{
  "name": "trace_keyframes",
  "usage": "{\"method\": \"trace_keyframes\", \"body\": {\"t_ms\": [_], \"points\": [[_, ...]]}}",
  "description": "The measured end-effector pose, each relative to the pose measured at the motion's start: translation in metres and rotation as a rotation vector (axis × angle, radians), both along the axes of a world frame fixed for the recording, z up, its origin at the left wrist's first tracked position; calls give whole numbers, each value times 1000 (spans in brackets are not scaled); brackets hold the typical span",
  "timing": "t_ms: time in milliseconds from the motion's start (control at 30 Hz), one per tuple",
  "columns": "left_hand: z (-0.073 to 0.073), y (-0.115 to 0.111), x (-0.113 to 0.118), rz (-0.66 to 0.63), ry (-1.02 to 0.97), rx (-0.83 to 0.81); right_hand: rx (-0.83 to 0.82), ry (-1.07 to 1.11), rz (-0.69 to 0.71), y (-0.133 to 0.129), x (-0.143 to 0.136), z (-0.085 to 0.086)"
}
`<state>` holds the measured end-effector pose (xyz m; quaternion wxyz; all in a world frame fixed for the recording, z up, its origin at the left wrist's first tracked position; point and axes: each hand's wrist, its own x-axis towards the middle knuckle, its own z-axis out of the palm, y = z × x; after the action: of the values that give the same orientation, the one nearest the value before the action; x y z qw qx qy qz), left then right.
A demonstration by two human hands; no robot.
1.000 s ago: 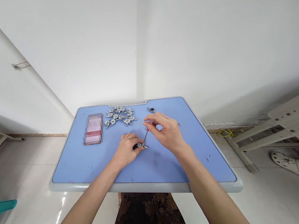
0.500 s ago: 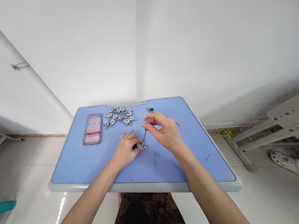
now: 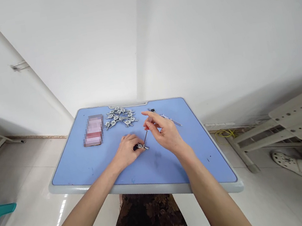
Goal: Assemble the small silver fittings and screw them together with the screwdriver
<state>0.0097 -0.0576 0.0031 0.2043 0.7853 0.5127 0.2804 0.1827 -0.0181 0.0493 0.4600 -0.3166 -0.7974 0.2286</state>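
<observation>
My left hand point(image 3: 129, 149) is closed on a small silver metal part point(image 3: 141, 146) with a dark end, pressing it near the middle of the blue table point(image 3: 102, 167). In my right hand point(image 3: 164, 130) is a screwdriver point(image 3: 145, 137) with a red collar, its handle mostly hidden by the fingers. The slanted shaft reaches down to the metal part, and its tip meets it beside my left fingertips. Behind my hands lies a loose group of several similar silver metal parts point(image 3: 119, 116).
A phone-like rectangle point(image 3: 93, 130), blurred out, lies at the table's left. Thin metal rods point(image 3: 172, 120) and a small black piece point(image 3: 153, 110) are behind my right hand. A wall stands beyond the table. At right are a metal frame point(image 3: 248, 143) and another person's clog point(image 3: 289, 163).
My right hand's fingers have shifted on the screwdriver handle, with the index finger now stretched out further. The left hand and the metal part have stayed in place.
</observation>
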Motion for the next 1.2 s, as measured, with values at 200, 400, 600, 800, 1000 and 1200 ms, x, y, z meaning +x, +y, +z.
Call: {"method": "trace_keyframes", "body": {"t_ms": [200, 400, 600, 800, 1000, 1200], "points": [[6, 1, 0, 48, -73, -94, 5, 35, -44, -1, -4, -1], [7, 3, -4, -8, -102, -121, -14, 41, -123, -2, -6, 1], [5, 4, -6, -26, -108, -106, 50, -25, -167, 0, -5, -1], [2, 7, -8, -64, -156, -72, 239, -142, -243, -7, -10, -1], [1, 7, -9, -95, -177, -52, 312, -241, -261, -13, -22, 4], [4, 6, -11, -124, -148, -47, 181, -141, -157, -11, -13, 2]]}}
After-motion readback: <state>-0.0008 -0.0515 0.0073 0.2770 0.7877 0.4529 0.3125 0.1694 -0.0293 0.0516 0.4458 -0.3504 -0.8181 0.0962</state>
